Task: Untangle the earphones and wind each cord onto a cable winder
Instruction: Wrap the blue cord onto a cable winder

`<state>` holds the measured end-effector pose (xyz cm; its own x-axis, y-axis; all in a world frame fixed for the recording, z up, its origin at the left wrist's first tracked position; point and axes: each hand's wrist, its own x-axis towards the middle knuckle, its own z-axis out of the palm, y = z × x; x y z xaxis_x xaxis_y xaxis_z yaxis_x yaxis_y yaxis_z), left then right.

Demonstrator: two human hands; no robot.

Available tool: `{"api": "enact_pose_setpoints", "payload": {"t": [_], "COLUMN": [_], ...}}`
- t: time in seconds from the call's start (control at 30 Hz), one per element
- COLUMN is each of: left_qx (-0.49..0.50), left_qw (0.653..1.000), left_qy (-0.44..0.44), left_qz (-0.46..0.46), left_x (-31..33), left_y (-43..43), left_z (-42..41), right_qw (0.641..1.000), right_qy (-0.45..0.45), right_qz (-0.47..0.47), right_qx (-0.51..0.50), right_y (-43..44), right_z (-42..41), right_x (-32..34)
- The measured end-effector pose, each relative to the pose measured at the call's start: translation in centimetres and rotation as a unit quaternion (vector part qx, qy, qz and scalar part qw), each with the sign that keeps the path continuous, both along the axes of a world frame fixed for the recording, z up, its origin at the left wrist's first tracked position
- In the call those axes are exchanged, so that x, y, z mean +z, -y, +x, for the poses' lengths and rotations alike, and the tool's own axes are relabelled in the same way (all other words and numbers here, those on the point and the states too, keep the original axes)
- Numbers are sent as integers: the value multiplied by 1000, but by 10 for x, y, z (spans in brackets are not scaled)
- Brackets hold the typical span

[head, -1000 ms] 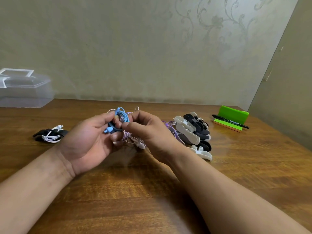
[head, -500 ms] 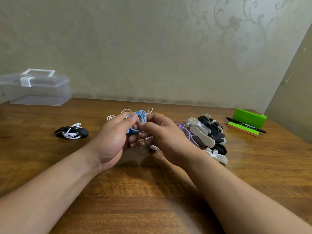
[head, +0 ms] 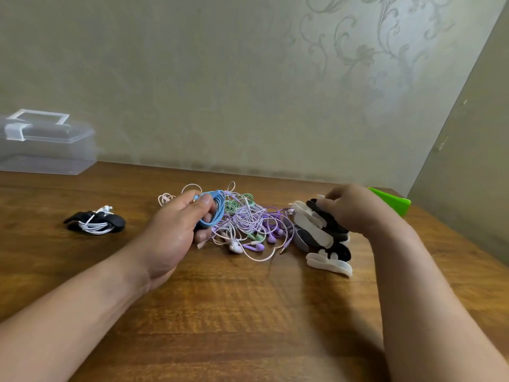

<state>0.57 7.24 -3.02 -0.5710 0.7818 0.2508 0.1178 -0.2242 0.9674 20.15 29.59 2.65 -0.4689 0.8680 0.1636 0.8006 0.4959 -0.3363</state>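
Observation:
My left hand [head: 179, 230] grips a coiled blue earphone cord [head: 216, 209], thumb pressed over the loops. Right beside it lies a tangle of purple, green and pinkish-white earphones [head: 248, 224] on the wooden table [head: 234, 312]. My right hand [head: 349, 208] is over the pile of white and black cable winders [head: 319, 230], fingertips curled down onto a black one; its grasp is blurred. A black winder wound with a white cord [head: 95, 221] lies at the left.
A clear plastic box with a handle [head: 46, 144] stands at the back left by the wall. A green holder [head: 391, 201] sits behind my right hand at the table's right corner. A side wall closes in on the right.
My right hand left the blue coil and moved right to the winder pile. The left hand keeps the coil. The view shifted, uncovering the tangle.

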Motion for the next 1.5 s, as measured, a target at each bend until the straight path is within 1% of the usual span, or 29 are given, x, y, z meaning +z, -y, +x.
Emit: {"api": "enact_pose_setpoints", "payload": {"t": [0.07,0.13,0.2,0.27,0.43,0.5,0.53,0.6,0.63,0.67,0.73,0.83,0.9,0.97,1.03,1.07,1.1,1.33,1.4,1.5], "left_qx": [-3,-1,3,4,0,-1,0,-1,-2,-3,-4,-4,-2,4,14,19,23,11,0,2], "left_qw": [1000,1000,1000,1000,1000,1000,1000,999,999,998,998,998,997,997,997,997,996,997,998,998], "left_qy": [-4,-3,4,12,17,23,27,40,49,57,63,66,72,74,75,77,78,60,41,16], "left_qz": [-8,-12,-14,-14,-16,-15,-11,-1,4,7,6,-1,3,7,14,18,23,48,49,56], "left_x": [-1,-2,-1,-1,1,1,2,3,4,5,6,6,7,7,6,6,6,7,6,6], "left_y": [0,0,0,1,2,2,3,2,2,3,4,6,4,4,3,3,3,5,5,5], "left_z": [0,0,-1,-1,0,0,-1,0,1,0,0,1,2,1,0,-1,-1,1,3,3], "right_qw": [1000,999,997,996,997,994,989,962,945,932,920,917,890,841,783,760,746,678,672,675], "right_qy": [3,-22,-48,-42,-30,-66,-113,-237,-280,-301,-290,-241,-239,-274,-328,-347,-361,-402,-412,-418], "right_qz": [-18,-18,-40,-52,9,29,35,7,-14,-35,-79,-153,-227,-309,-396,-430,-450,-532,-543,-549], "right_qx": [21,35,45,60,67,80,94,136,166,199,252,278,316,349,350,342,333,309,290,260], "right_y": [3,4,5,5,4,8,12,24,32,41,61,83,94,103,110,112,115,120,119,115], "right_z": [0,0,1,0,-3,-5,-7,-10,-13,-19,-31,-48,-56,-63,-68,-71,-72,-75,-75,-76], "right_x": [0,3,4,2,2,6,9,15,17,17,12,-1,-8,-14,-17,-17,-17,-16,-15,-16]}}
